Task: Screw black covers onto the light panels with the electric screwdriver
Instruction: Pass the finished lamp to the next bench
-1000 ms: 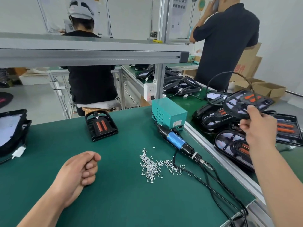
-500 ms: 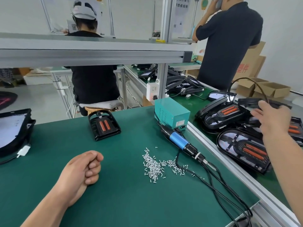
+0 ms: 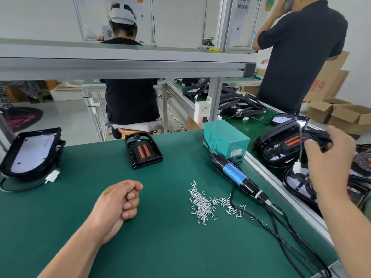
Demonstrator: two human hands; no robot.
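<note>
the right hand (image 3: 329,157) is no longer holding up the black piece it was lifting 1 second ago. it is now reaching low into the stacked light panels (image 3: 281,145) on the side bench, so it is probably still choosing one. the fingers are bending, but any grip is not showing. the left hand (image 3: 118,201) is resting as an empty-looking fist. the electric screwdriver (image 3: 239,177) and screws (image 3: 202,203) are lying untouched, with 1 black cover (image 3: 143,151) sitting behind. the frame edge is cutting off the stack.

Green-topped benches (image 3: 160,247), aluminium frames (image 3: 120,65), white walls (image 3: 40,17)

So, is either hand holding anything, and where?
Left hand: a fist, nothing visible in it. Right hand has fingers around the edge of a black cover; firm grip cannot be told.
</note>
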